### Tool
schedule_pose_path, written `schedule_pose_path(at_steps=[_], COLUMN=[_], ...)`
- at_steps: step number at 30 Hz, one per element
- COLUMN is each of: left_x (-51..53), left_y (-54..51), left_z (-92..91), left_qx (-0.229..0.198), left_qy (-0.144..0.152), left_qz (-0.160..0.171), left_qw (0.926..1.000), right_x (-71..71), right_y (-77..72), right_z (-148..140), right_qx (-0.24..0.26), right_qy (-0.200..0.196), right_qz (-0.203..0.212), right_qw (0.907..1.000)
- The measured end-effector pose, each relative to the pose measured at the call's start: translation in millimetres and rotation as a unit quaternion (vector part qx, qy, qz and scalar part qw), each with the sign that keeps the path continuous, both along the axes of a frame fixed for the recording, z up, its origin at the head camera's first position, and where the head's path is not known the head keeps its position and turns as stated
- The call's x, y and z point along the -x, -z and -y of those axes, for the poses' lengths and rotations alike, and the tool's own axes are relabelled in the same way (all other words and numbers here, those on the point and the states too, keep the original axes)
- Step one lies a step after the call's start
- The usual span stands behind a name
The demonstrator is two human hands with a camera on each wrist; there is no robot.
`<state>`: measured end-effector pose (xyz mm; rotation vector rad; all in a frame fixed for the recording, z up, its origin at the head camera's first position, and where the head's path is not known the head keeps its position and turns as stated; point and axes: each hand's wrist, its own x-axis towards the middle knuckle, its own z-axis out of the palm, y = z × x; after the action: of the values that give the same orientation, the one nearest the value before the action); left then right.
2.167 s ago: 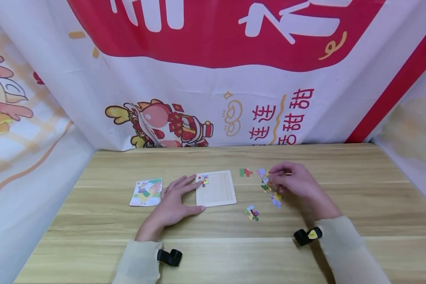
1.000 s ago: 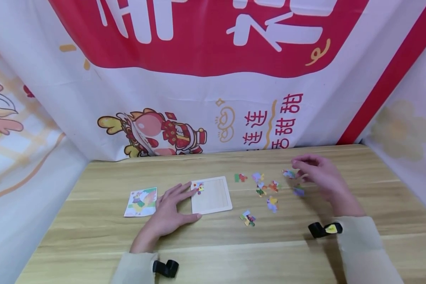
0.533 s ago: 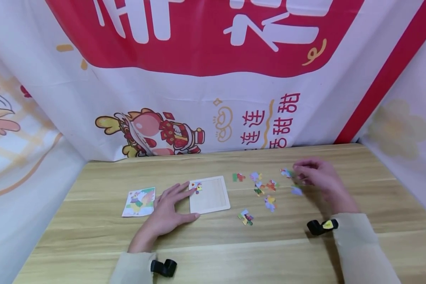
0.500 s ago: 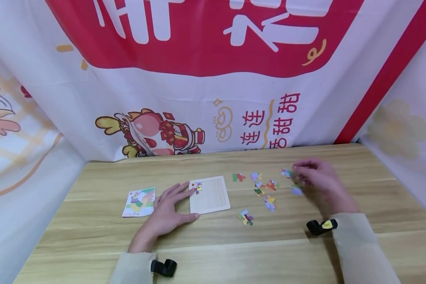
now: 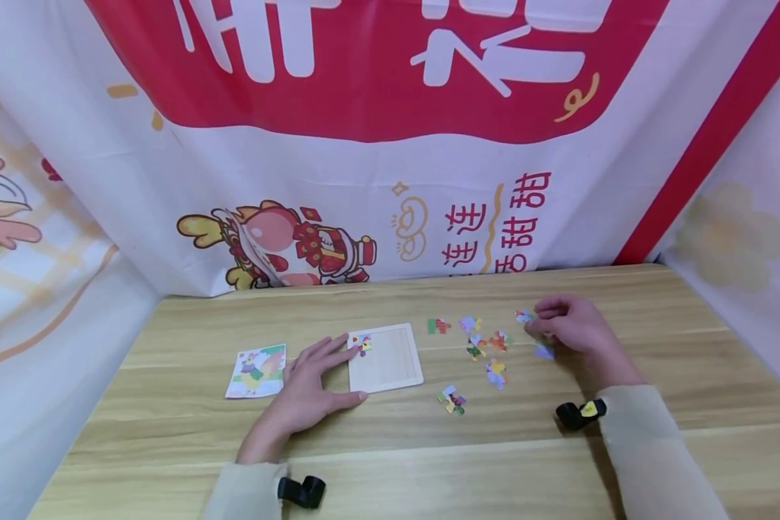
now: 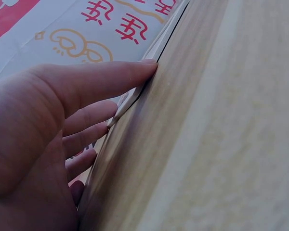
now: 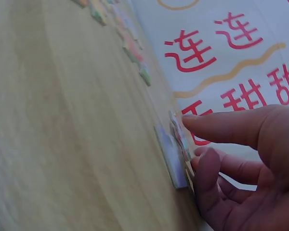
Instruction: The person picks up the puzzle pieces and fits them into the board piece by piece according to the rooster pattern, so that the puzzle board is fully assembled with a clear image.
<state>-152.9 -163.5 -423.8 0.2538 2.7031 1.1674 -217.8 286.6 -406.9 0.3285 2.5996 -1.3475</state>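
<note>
Now that the right hand has swung from the middle pieces to a far-right piece, the tray has gained nothing yet. At the left wrist, the spread left hand touches the tray's edge; at the right, thumb and fingers stand parted beside that piece, contact unclear.

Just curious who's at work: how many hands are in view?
2: the left hand, touching the wooden tray, and the right hand, near a lilac puzzle piece.
</note>
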Motion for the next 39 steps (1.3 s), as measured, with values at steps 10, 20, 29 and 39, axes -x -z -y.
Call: schedule_pose_path(at_steps=[10,20,29,39], left_x=[-1.7,-2.0,-0.9,1.8], left_y=[2.8,5.0,4.5,3.7], left_z=[0.1,1.5,0.0,-0.6], left_qx=[-0.003,0.003,0.000,0.006], left_qy=[-0.005,-0.011,-0.005,-0.001], left_qz=[0.006,0.008,0.002,0.000], left_qw=[1.0000,0.9999,1.0000,1.0000], right_x=[-1.2,0.0,-1.0,-2.0], right_y=[-3.5,-4.5,-5.8,-6.4], right_z=[14.2,18.5,16.9,18.0], right_qx=[-0.117,-0.124,-0.115,-0.113], right_qy=[-0.022,-0.022,-0.032,-0.028], right_qz=[-0.001,0.004,0.001,-0.049], right_qw=[0.9929,0.9921,0.9928,0.9920])
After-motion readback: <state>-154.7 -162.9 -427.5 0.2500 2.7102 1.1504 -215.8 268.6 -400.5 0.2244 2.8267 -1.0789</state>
